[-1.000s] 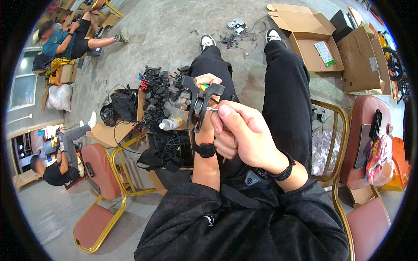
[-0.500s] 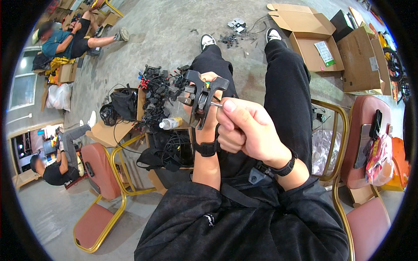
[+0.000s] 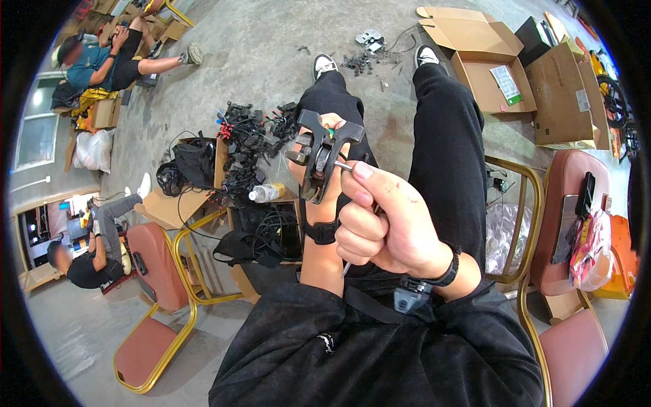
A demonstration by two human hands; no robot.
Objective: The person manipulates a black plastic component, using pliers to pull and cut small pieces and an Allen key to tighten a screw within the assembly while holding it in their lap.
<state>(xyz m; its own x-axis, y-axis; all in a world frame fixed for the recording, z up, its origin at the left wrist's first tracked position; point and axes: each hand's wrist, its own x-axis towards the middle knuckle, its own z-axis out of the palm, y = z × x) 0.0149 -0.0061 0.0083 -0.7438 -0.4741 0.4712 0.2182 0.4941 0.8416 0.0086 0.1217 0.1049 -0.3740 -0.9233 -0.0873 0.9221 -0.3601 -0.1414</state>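
Note:
My left hand (image 3: 332, 121) is closed behind a black clamp-like part (image 3: 317, 161) and holds it up over my lap. The part has forked, flared arms at its top and a block with metal-looking ends on its left side; it covers most of my left fingers. From the right, my right hand (image 3: 383, 224) pinches a thin metal hex key (image 3: 344, 166) between thumb and forefinger, the other fingers curled. The key's tip meets the right side of the black part; whether it sits in a screw I cannot tell. A thin metal end also shows below my right fist.
Black cable pieces (image 3: 247, 146) lie heaped on the floor left of my legs, near a bottle (image 3: 266, 192) and a box of cables (image 3: 268, 234). Small parts (image 3: 356, 64) lie between my feet. Chairs (image 3: 157, 271) flank me; an open carton (image 3: 491, 81) stands ahead right. Two people sit at left.
My right hand has turned and tilted, its knuckles now lower, and the key's lower end shows under the fist. The black part has shifted slightly right. One person at left has raised their hands.

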